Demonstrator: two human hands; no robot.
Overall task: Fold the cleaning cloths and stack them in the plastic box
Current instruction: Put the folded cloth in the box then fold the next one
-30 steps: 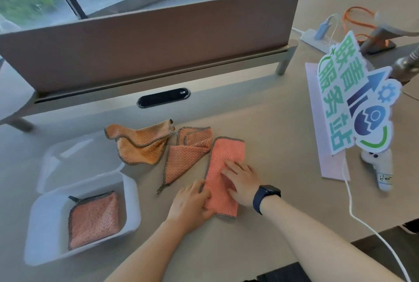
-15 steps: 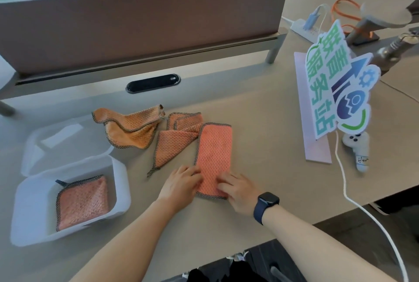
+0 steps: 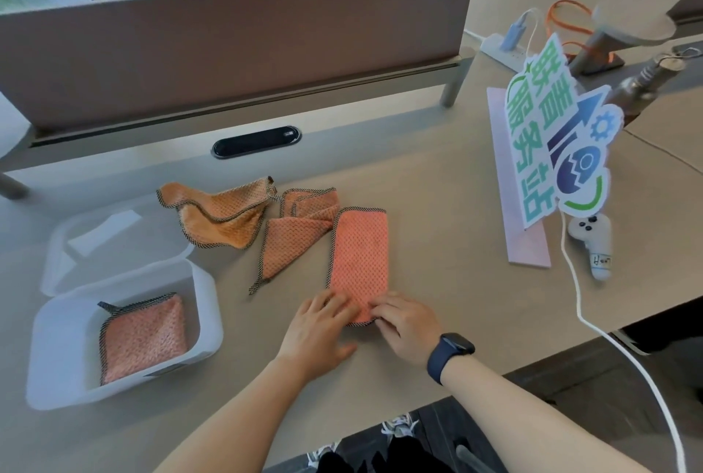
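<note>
Hands at the near hem of the half-folded pink cloth [image 3: 359, 263], which lies as a long strip on the desk [image 3: 437, 206], its far end pointing toward the divider. The left hand [image 3: 323, 324] rests with fingers bent over the near left corner; the right hand [image 3: 405, 320] pinches the near right corner between thumb and fingertips. Both are closed on the hem, though the hem has not visibly left the desk.

Plastic box [image 3: 205, 324] sits well to the left, lid open behind it, with one folded cloth [image 3: 142, 339] lying flat inside. Two cloths remain unfolded: a crumpled orange cloth [image 3: 220, 215] and a loosely triangular cloth [image 3: 289, 244], the latter just beside or touching the strip's left edge.

Risks, by judgement:
- Uneven fold. If one corner leads the other when the hem is carried to the far end, the layers skew and the square will not match the one in the box.
- Layer slip. The strip is already doubled; a grip that catches only the top layer would open the earlier fold.
- Neighbour drag. The triangular cloth lies close enough to be caught and pulled along.
- Poor stacking. An oversized or skewed square may sit tilted against the box wall.
</note>
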